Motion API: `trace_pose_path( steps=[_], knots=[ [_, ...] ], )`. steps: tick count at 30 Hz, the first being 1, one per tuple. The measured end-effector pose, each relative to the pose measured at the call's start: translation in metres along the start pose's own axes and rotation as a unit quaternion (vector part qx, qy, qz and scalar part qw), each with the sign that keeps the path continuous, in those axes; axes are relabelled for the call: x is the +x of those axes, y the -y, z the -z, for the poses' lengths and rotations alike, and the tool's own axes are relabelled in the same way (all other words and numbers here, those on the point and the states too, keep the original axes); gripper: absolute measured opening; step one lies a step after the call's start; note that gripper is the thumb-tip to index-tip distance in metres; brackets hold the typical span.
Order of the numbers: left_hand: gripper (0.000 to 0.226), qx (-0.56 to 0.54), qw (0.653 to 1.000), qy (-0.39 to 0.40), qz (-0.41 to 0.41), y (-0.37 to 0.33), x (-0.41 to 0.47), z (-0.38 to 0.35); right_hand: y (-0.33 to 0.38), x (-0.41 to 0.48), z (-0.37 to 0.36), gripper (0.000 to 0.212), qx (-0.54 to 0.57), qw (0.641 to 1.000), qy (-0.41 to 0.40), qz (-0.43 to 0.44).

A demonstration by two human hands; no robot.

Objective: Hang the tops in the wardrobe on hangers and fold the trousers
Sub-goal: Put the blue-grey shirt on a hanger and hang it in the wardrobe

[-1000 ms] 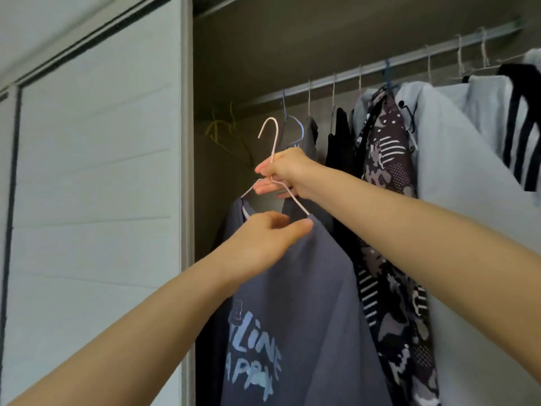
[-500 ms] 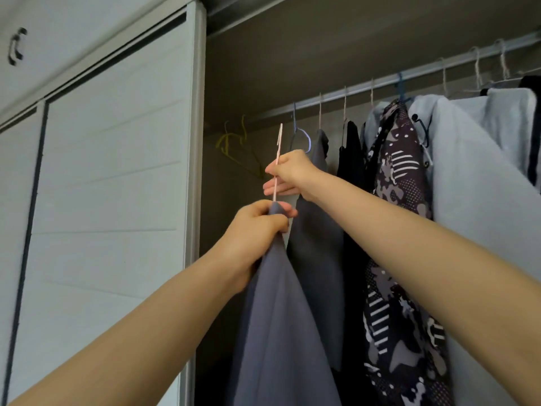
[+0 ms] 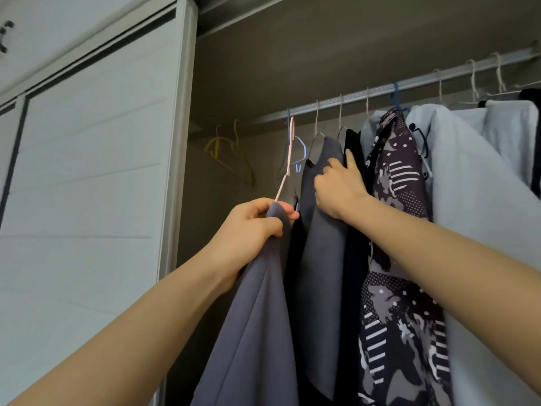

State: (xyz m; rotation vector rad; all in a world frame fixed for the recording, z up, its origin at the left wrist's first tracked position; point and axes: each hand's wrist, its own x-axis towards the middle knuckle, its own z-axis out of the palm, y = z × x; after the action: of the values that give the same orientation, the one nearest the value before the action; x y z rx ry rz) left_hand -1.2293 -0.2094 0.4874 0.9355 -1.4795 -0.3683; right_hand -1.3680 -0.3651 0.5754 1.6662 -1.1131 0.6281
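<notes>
Two hands: left hand [image 3: 251,221] gripping slate-grey textured top [image 3: 254,332] on thin pink wire hanger [image 3: 288,159], 6 o'clock of silver rail [image 3: 415,82]; right hand [image 3: 336,189], 3 o'clock of it, clutching smooth grey hung garment [image 3: 322,273]. Hook-on-rail unclear tbh.

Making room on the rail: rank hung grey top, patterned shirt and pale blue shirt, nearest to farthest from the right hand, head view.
1. hung grey top, gripped by the right hand.
2. patterned shirt, just right.
3. pale blue shirt, farther right.

The rail [image 3: 415,80] carries hangers [image 3: 316,118] and, seemingly, tops [image 3: 395,183].
</notes>
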Motion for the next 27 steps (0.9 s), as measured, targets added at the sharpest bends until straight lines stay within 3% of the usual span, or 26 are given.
trace_pose_path(
  steps=[8, 16, 19, 27],
  knots=[
    [0.037, -0.005, 0.999, -0.024, -0.035, 0.011, 0.024, -0.03, -0.012, -0.001, -0.013, 0.034, 0.003, 0.998, -0.061, 0.025],
    [0.03, 0.035, 0.997, -0.033, -0.062, 0.0, 0.078, -0.038, -0.013, 0.008, -0.02, 0.022, 0.014, 0.988, -0.149, 0.047],
    [0.028, 0.064, 0.995, -0.034, -0.07, -0.004, 0.101, -0.045, -0.014, 0.008, -0.02, 0.029, 0.021, 0.986, -0.158, 0.04],
    [0.022, 0.08, 0.99, -0.094, -0.065, 0.014, 0.125, -0.065, -0.016, 0.004, -0.037, 0.022, 0.033, 0.975, -0.213, 0.054]
  ],
)
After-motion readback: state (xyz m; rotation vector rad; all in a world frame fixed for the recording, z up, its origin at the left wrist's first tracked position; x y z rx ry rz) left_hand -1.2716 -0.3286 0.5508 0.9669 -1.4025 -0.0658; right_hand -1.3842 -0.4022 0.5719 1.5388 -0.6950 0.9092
